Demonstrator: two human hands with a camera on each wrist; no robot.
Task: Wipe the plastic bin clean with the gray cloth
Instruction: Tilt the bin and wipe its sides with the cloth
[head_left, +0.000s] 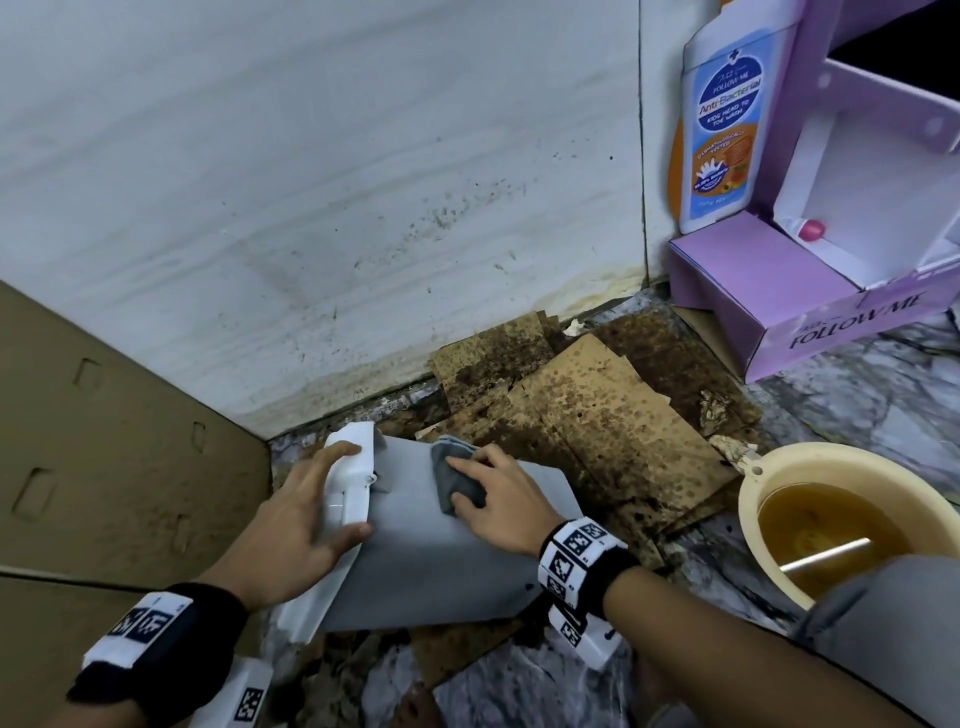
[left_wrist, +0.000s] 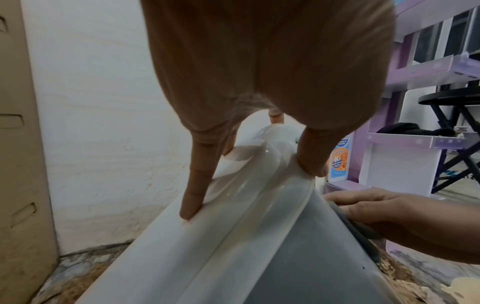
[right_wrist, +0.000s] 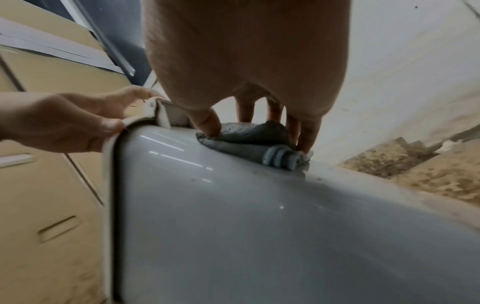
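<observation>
A gray plastic bin (head_left: 415, 561) with a white rim (head_left: 353, 467) lies tipped on its side on the floor, its smooth outer wall (right_wrist: 259, 226) facing up. My left hand (head_left: 332, 499) grips the white rim (left_wrist: 233, 226), fingers over the far side and thumb on the near edge. My right hand (head_left: 498, 493) holds the bunched gray cloth (head_left: 452, 478) down on the bin's wall close to the rim. In the right wrist view the thumb and outer fingers pinch the folded cloth (right_wrist: 249, 139) between them. The bin's inside is hidden.
A cream basin (head_left: 748, 499) of brownish water with a metal handle in it stands at the right. Stained cardboard pieces (head_left: 597, 405) cover the floor behind the bin. A cardboard panel (head_left: 104, 441) stands at the left, a white wall (head_left: 311, 208) behind, and a purple box (head_left: 753, 291) and a bottle (head_left: 727, 119) at the far right.
</observation>
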